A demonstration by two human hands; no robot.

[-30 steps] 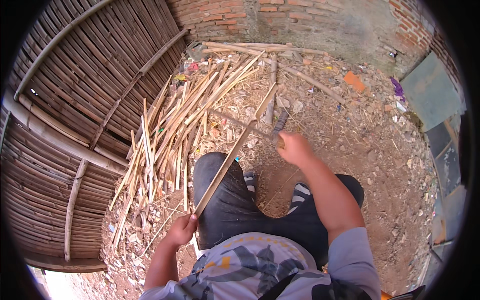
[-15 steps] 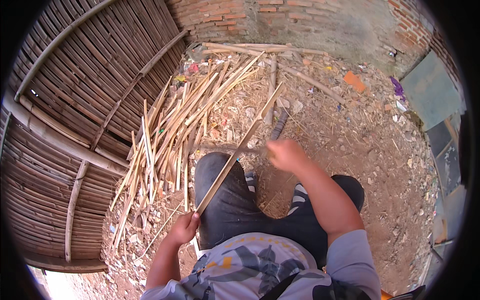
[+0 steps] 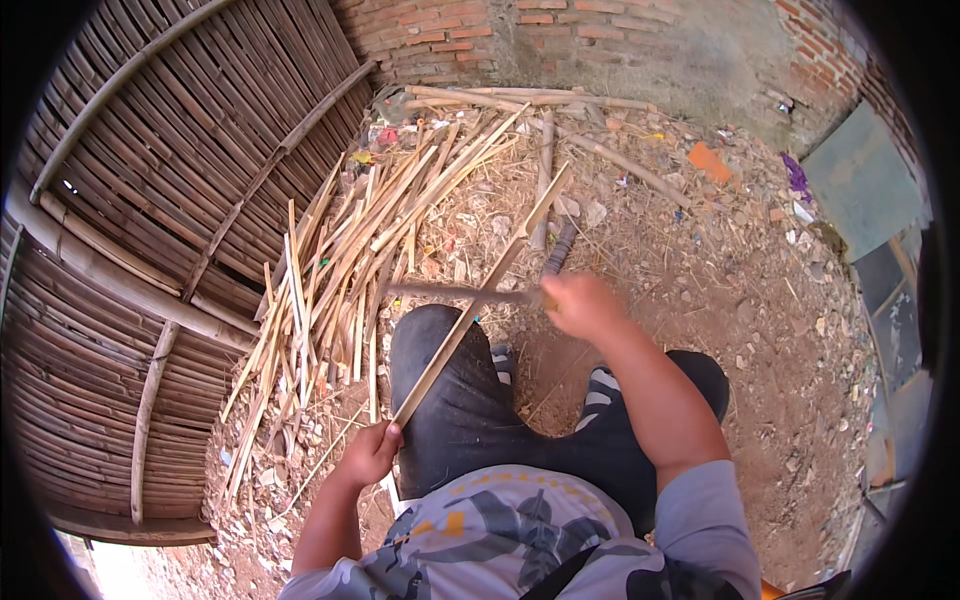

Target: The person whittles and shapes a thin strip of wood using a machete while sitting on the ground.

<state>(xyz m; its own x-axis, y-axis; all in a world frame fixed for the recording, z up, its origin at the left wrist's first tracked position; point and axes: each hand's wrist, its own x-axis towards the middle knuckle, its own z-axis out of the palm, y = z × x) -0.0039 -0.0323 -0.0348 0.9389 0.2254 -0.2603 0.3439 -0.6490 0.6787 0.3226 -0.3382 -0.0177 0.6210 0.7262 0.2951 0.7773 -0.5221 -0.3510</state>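
Note:
My left hand [image 3: 370, 455] is closed round the near end of a split bamboo strip [image 3: 440, 361], which slants away up to the right across my left knee. In my closed right hand [image 3: 588, 307] is a machete [image 3: 425, 290], its long dark blade pointing left. The blade crosses the strip about midway, beyond my knee; whether it cuts into the wood I cannot tell. A notch or joint shows in the strip's upper part. Just beyond my right hand lies a dark, ridged stick-like thing [image 3: 561, 247] on the ground.
A heap of split bamboo strips [image 3: 340, 285] lies at the left, beside a slatted bamboo panel [image 3: 240, 120]. Bamboo poles [image 3: 630, 165] rest near the brick wall [image 3: 600, 40]. Grey sheets [image 3: 865, 180] lean at the right. Litter and chips cover the dirt.
My right hand has shifted slightly right and toward me with the machete, whose blade shows more sharply now. The left hand and the strip have barely moved.

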